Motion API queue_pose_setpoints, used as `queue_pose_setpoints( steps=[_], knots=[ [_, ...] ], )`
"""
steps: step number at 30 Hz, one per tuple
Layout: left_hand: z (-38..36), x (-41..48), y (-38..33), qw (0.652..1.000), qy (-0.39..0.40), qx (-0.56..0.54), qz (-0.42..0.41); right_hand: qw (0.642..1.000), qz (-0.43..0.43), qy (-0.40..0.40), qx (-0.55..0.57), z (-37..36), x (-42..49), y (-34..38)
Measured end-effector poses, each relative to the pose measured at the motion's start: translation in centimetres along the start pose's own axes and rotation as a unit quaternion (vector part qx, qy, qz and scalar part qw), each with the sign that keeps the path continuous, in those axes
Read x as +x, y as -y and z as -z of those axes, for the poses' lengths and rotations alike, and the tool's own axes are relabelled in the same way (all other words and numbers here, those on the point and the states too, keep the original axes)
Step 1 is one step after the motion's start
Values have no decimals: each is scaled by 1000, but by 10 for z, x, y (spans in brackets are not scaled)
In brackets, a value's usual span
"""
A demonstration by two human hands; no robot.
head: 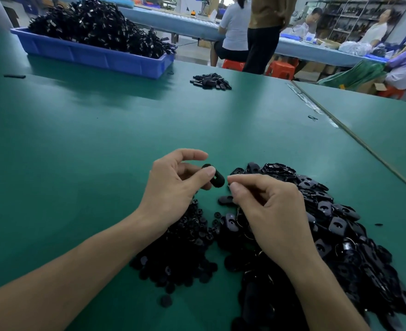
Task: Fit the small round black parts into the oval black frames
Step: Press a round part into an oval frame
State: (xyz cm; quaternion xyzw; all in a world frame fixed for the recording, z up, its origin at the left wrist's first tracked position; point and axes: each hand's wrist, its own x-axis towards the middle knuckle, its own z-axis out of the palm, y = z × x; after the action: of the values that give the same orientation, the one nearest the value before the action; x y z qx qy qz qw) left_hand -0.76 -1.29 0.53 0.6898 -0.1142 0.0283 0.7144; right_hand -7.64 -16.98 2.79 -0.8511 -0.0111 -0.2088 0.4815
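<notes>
My left hand (175, 185) grips one oval frame (217, 179) between thumb and fingers and holds it tilted above the green table (101, 139), near the middle of my view. The forefinger arches loosely over the top without touching the frame.

My right hand (268, 206) sits at 3 o'clock of the frame, just beside it. Its thumb and forefinger are pinched tip to tip and the other fingers are curled into the palm. I cannot tell whether a round part is caught in the pinch; the tips hide it.

The round parts (185, 247) lie in a loose heap at 6 o'clock, under my left wrist. One stray part (166, 301) lies apart at the heap's near edge. The frames (328, 223) make a bigger heap from 3 to 5 o'clock, running under my right forearm. A single frame (225, 200) lies flat on the table between my hands.

At 12 o'clock, well apart from me, sits a small pile (210, 81) of black pieces. At 10 to 11 o'clock a blue bin (89, 53) is piled high with black pieces (96, 22).

A second table (376, 120) adjoins mine at 2 o'clock. Beyond, at 12 to 2 o'clock, people sit and stand at a long bench, with red stools (282, 68) beneath it.
</notes>
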Motion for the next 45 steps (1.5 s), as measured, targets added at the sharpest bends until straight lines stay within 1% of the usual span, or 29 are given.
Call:
queue_pose_setpoints(
  steps=[2,5,8,15,23,26,30,34,40,45],
  knots=[
    [0,0,-1,1000,4,-2,14,999,-13,3,40,0,1,1],
    [-3,-1,-4,997,6,-60,41,991,-50,10,121,-2,2,2],
    [-6,-5,-8,994,13,-102,44,987,-59,-1,150,-3,2,2],
    [-10,-12,-13,987,38,-144,62,993,-33,-24,115,-2,3,1],
    [-11,-15,-14,989,54,-130,55,997,-32,-16,65,-1,4,-2],
    [-11,-15,-13,989,61,-127,45,996,-46,-16,77,0,4,-2],
    [-12,-16,-13,991,70,-110,18,996,-50,-19,77,2,5,-2],
    [-11,-17,-12,994,84,-68,-8,996,-61,-8,61,4,6,-4],
    [-9,-21,-11,994,92,36,-45,997,-73,-3,40,3,5,-6],
    [-9,-20,-9,988,67,107,-90,998,-65,-8,13,-1,3,-1]
  ],
)
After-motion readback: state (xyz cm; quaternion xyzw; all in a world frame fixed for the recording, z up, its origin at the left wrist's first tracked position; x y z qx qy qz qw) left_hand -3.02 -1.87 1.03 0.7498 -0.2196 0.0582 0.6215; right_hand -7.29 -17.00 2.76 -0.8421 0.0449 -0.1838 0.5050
